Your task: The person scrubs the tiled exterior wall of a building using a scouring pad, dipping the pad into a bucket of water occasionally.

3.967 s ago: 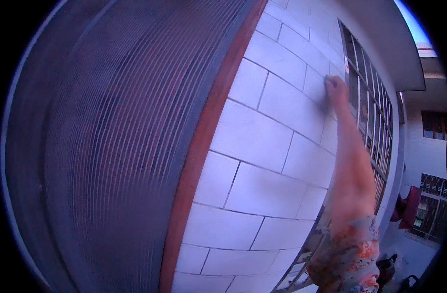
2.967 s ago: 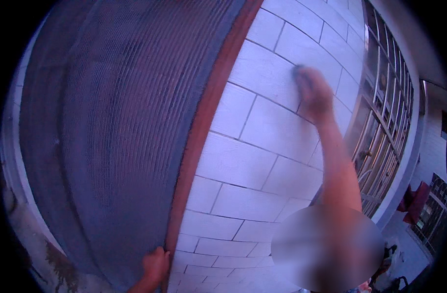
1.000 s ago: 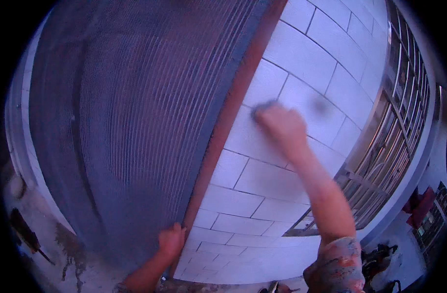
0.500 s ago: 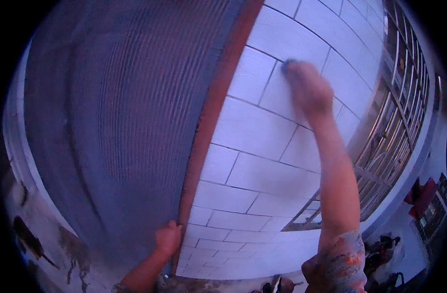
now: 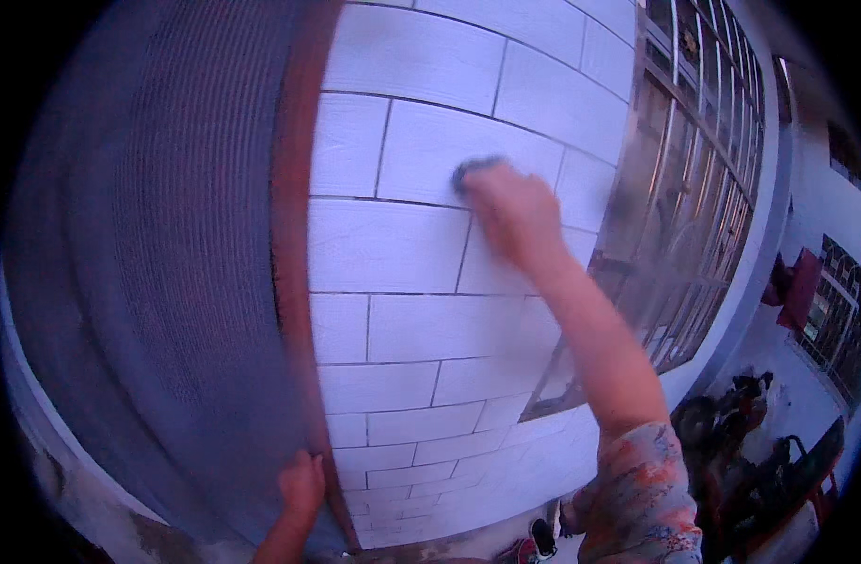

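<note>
My right hand is closed around a small dark pad and presses it against a wall of white rectangular tiles. The pad lies near a dark joint between two rows; blur and my fingers hide its exact kind. Lower down, my left hand is curled at the edge of a reddish-brown strip, which runs upright between the tiles and a grey ribbed panel. What its fingers hold, if anything, is hidden.
Right of the tiles is a window with metal bars. Dark machinery-like objects, perhaps a motorbike, stand at the lower right. A dark shoe shows at the bottom. A dark red item hangs farther right.
The view has swung right, so strip and tiles sit farther left. My right hand with the dark pad has moved to a lower place on the tiles. My left hand stays by the strip.
</note>
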Available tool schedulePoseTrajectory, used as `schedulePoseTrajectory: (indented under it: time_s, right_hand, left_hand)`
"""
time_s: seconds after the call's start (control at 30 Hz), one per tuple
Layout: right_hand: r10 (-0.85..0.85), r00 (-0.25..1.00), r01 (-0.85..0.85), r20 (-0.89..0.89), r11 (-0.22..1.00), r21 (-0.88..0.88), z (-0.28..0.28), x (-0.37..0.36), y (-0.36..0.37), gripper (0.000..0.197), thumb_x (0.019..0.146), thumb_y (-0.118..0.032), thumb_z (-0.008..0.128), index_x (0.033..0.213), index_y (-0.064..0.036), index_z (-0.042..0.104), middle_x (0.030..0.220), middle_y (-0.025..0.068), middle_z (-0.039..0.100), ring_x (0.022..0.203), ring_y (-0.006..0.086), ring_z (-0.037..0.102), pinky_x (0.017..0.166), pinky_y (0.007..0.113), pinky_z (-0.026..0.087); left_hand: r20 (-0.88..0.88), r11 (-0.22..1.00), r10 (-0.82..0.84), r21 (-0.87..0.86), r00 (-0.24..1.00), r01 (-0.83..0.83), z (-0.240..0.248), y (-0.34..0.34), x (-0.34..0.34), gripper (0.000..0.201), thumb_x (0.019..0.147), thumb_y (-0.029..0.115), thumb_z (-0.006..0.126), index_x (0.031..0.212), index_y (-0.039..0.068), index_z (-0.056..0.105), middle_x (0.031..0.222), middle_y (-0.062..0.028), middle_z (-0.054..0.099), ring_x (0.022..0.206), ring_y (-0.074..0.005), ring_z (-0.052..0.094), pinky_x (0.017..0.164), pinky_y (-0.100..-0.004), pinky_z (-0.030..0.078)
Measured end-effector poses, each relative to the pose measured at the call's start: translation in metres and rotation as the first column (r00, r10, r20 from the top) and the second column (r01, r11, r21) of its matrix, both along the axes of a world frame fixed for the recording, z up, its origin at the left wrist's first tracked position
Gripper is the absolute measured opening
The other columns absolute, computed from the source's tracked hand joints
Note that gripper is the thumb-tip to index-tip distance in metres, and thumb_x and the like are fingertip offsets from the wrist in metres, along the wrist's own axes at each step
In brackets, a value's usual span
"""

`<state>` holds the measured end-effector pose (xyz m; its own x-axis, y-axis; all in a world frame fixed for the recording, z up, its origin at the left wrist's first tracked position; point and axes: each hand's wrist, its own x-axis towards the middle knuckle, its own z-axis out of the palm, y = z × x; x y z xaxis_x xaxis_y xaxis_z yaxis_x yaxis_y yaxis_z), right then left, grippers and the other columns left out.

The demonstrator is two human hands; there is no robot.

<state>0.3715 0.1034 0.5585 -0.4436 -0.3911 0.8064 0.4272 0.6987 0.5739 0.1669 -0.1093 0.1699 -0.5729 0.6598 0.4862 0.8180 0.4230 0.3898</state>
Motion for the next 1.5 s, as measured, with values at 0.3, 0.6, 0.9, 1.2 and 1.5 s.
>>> schedulePoseTrajectory:
  time_s: [0.3,0.6,0.9,1.2,1.5]
  right_hand:
    - [-0.171,0.906,0.100,-0.387,0.976,-0.196,0.082,0.046,0.033,0.018,0.083,-0.018,0.055,0.099,-0.0119,0.054,0.096,0.0101,0.059,0.079,0.0339,0.059,0.066,0.043,0.047]
    - [-0.037,0.990,0.009,-0.137,0.981,-0.194,0.005,0.055,0.013,0.015,0.075,-0.013,0.062,0.088,-0.0127,0.055,0.078,0.0064,0.054,0.068,0.0278,0.054,0.057,0.038,0.041]
    - [0.086,0.940,-0.137,-0.329,0.981,-0.138,0.090,0.040,0.019,0.015,0.079,-0.016,0.058,0.091,-0.0110,0.051,0.082,0.0077,0.054,0.068,0.0305,0.056,0.057,0.041,0.043]
    - [0.216,0.962,-0.266,-0.165,0.873,-0.409,0.097,0.058,0.015,0.030,0.077,-0.018,0.060,0.103,-0.0081,0.050,0.095,0.0152,0.054,0.088,0.0335,0.056,0.073,0.042,0.046]
    - [0.553,0.825,-0.372,0.114,0.684,-0.627,0.121,0.071,0.039,0.050,0.072,-0.002,0.053,0.121,-0.0060,0.044,0.109,0.0234,0.052,0.105,0.0375,0.050,0.087,0.040,0.041]
  left_hand:
    - [0.074,0.997,0.073,-0.025,0.995,-0.072,-0.003,0.011,0.007,0.024,0.084,0.028,0.055,0.084,0.004,0.053,0.071,-0.0168,0.060,0.066,-0.0344,0.060,0.061,-0.0452,0.047]
    - [0.056,0.996,0.091,0.001,0.994,-0.091,-0.019,0.008,0.000,0.025,0.080,0.028,0.059,0.083,0.004,0.053,0.074,-0.0158,0.061,0.069,-0.0344,0.061,0.061,-0.0438,0.047]
    - [0.154,0.954,-0.285,0.136,0.946,0.265,0.121,-0.012,0.074,0.027,0.075,0.027,0.066,0.083,0.004,0.055,0.072,-0.0151,0.060,0.066,-0.0315,0.060,0.057,-0.0420,0.046]
    - [-0.823,0.676,-0.212,0.265,0.526,0.687,0.405,0.078,0.133,0.046,0.073,0.006,0.063,0.116,0.004,0.046,0.117,-0.0165,0.047,0.108,-0.0327,0.046,0.090,-0.0402,0.041]
    - [-0.892,0.718,0.017,0.326,0.452,0.615,0.470,0.141,0.167,0.051,0.066,0.006,0.065,0.112,0.002,0.045,0.114,-0.0138,0.049,0.105,-0.0309,0.048,0.085,-0.0369,0.043]
